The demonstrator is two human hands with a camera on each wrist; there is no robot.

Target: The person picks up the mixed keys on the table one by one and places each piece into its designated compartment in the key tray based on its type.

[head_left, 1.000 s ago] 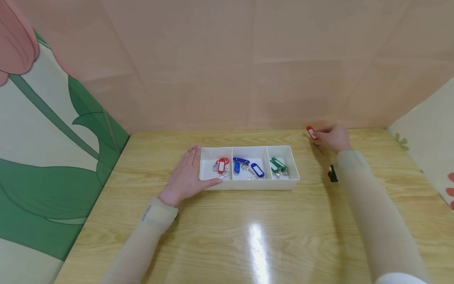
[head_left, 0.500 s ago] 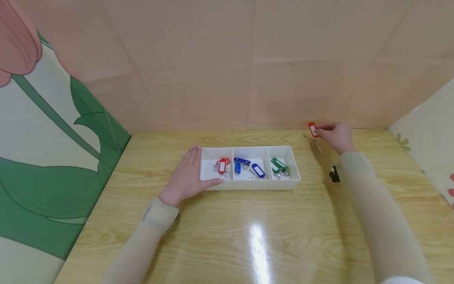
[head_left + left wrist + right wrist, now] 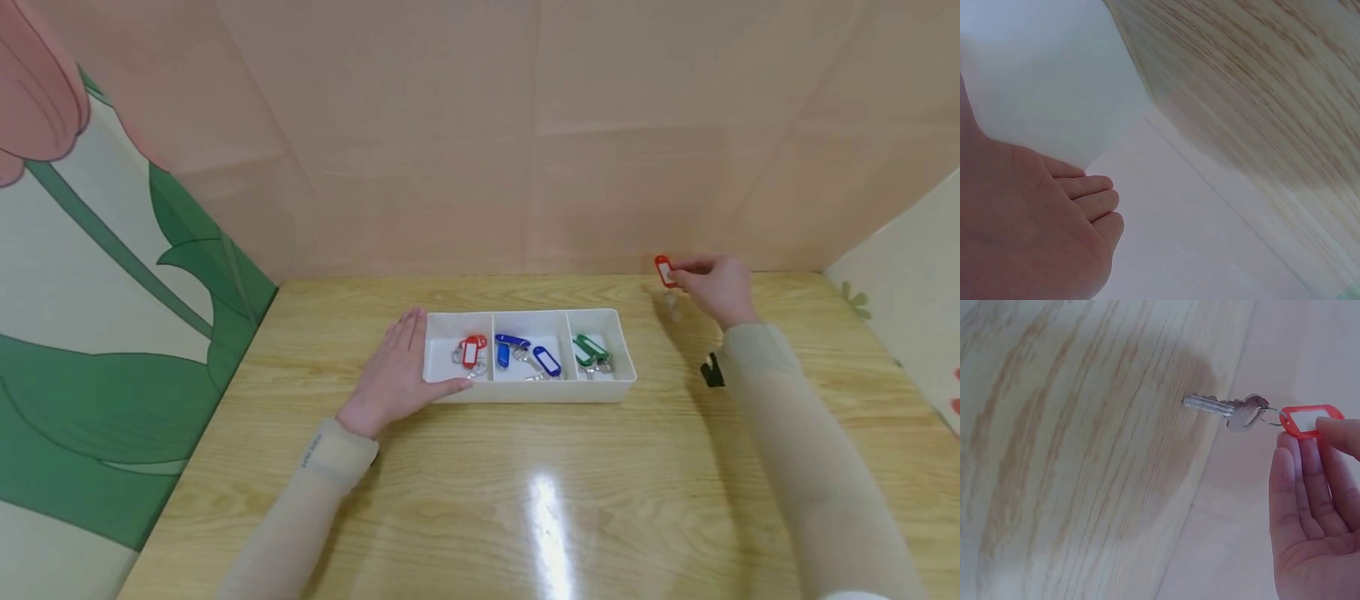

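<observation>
In the head view my left hand rests with straight fingers along the left end of a white three-part tray, its thumb across the front wall. Red key tags lie in the left compartment, blue key tags in the middle one and green key tags in the right one, with keys among them. Up at the far right, my right hand pinches a red key tag between thumb and fingers. From its ring hangs a silver key, above the table in the right wrist view.
The tray stands on a wood-grain table. A pinkish backdrop rises behind the table's far edge. Beneath the right forearm a small black object shows, partly hidden by the sleeve. A wall with painted leaves borders the left side.
The right hand has lifted the red key tag and key slightly, with a small drift to the right. The left hand keeps its place on the tray.
</observation>
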